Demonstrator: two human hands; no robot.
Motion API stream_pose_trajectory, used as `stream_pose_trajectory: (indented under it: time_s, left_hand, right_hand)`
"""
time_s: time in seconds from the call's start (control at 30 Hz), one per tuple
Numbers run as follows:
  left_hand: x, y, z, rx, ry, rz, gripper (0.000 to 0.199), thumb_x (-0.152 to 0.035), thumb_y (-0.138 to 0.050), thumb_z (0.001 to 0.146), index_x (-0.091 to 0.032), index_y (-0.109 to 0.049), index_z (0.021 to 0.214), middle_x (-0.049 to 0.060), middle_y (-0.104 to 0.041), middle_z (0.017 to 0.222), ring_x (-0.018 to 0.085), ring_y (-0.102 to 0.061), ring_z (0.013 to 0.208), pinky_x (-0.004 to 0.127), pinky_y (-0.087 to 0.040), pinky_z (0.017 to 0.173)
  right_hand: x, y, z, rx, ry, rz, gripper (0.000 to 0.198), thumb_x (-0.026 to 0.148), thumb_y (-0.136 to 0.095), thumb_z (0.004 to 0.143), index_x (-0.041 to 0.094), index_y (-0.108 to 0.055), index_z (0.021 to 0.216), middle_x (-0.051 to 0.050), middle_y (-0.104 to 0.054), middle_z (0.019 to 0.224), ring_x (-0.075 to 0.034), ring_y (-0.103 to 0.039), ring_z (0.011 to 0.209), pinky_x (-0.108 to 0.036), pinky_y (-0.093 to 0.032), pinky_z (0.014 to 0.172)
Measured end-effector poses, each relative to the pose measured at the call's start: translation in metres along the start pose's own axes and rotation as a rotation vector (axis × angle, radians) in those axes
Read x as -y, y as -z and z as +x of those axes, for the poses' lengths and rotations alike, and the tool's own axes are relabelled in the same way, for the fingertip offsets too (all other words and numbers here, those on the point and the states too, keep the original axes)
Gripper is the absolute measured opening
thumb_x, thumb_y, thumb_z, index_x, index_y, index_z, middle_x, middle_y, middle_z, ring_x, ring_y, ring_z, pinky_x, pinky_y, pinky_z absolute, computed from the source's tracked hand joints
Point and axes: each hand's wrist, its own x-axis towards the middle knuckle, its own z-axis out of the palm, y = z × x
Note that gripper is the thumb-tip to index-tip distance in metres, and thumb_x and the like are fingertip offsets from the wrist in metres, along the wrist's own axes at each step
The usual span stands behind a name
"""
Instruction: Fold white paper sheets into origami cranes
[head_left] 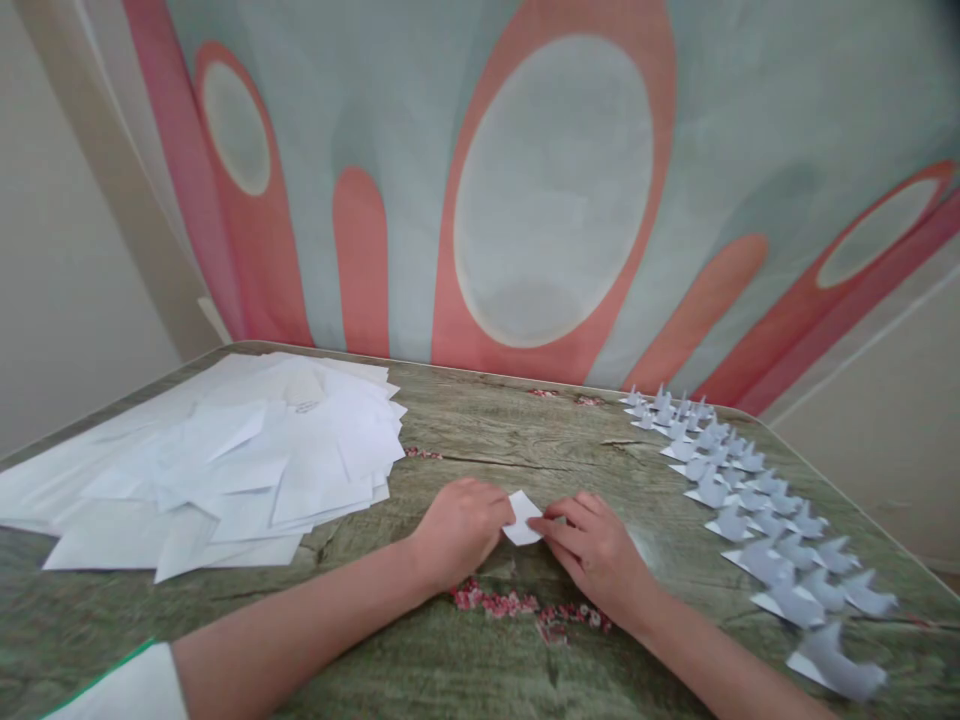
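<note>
A small folded piece of white paper [524,508] is held between my two hands above the middle of the wood-patterned table. On its left side my left hand [463,525] is closed, with the paper's edge pinched at the fingertips. From the right, my right hand [592,550] grips the paper between thumb and fingers. The fingers partly cover both side edges, so the exact fold is hard to make out.
A wide heap of loose white paper sheets [247,460] spreads over the table's left side. Rows of small folded paper figures [769,560] stand along the right edge. Behind the table [480,420] hangs a red and pale green printed backdrop [409,200].
</note>
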Motion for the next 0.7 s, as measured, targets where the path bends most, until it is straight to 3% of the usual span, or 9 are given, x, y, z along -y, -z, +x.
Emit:
stream_pose_trajectory:
  time_s: [0.13, 0.33, 0.5, 0.6, 0.7]
  left_hand:
    - [-0.004, -0.006, -0.007, 0.062, -0.034, 0.029, 0.012, -0.014, -0.053, 0.08, -0.02, -0.062, 0.085, 0.001, -0.064, 0.082, 0.016, -0.057, 0.079, 0.029, -0.04, 0.073]
    - [-0.002, -0.006, -0.008, 0.064, 0.04, -0.048, 0.015, -0.026, -0.05, 0.085, -0.019, -0.063, 0.084, 0.002, -0.062, 0.084, 0.016, -0.055, 0.083, 0.028, -0.04, 0.076]
    - [-0.002, -0.003, -0.005, 0.051, 0.088, -0.162, 0.024, -0.03, -0.044, 0.089, -0.018, -0.063, 0.082, 0.003, -0.062, 0.083, 0.016, -0.056, 0.082, 0.026, -0.041, 0.076]
    - [-0.001, -0.002, -0.004, 0.032, 0.188, -0.267, 0.02, -0.029, -0.044, 0.088, -0.018, -0.059, 0.097, 0.003, -0.063, 0.087, 0.015, -0.058, 0.082, 0.026, -0.043, 0.076]
    - [0.002, -0.003, -0.004, 0.006, 0.282, -0.371, 0.029, -0.026, -0.048, 0.086, -0.021, -0.05, 0.114, 0.001, -0.063, 0.091, 0.015, -0.059, 0.082, 0.026, -0.045, 0.077]
  right_hand:
    - [0.007, -0.001, -0.009, 0.098, -0.034, -0.017, 0.019, 0.017, -0.05, 0.085, 0.023, -0.065, 0.096, -0.005, -0.061, 0.085, -0.019, -0.049, 0.08, -0.034, -0.037, 0.071]
    - [0.019, 0.004, -0.005, 0.169, -0.126, 0.086, 0.018, 0.023, -0.051, 0.085, 0.021, -0.061, 0.1, -0.005, -0.061, 0.089, -0.019, -0.051, 0.085, -0.035, -0.037, 0.077]
    - [0.013, 0.007, 0.013, 0.268, -0.292, 0.182, 0.021, 0.02, -0.042, 0.089, 0.019, -0.059, 0.075, -0.002, -0.058, 0.073, -0.015, -0.053, 0.073, -0.029, -0.039, 0.068]
    - [0.007, 0.007, 0.023, 0.299, -0.353, 0.251, 0.019, 0.019, -0.044, 0.086, 0.018, -0.057, 0.072, -0.001, -0.055, 0.074, -0.014, -0.052, 0.07, -0.026, -0.039, 0.064]
    - [0.002, 0.004, 0.025, 0.289, -0.414, 0.32, 0.017, 0.018, -0.046, 0.084, 0.017, -0.056, 0.07, -0.002, -0.053, 0.079, -0.013, -0.052, 0.072, -0.026, -0.039, 0.065]
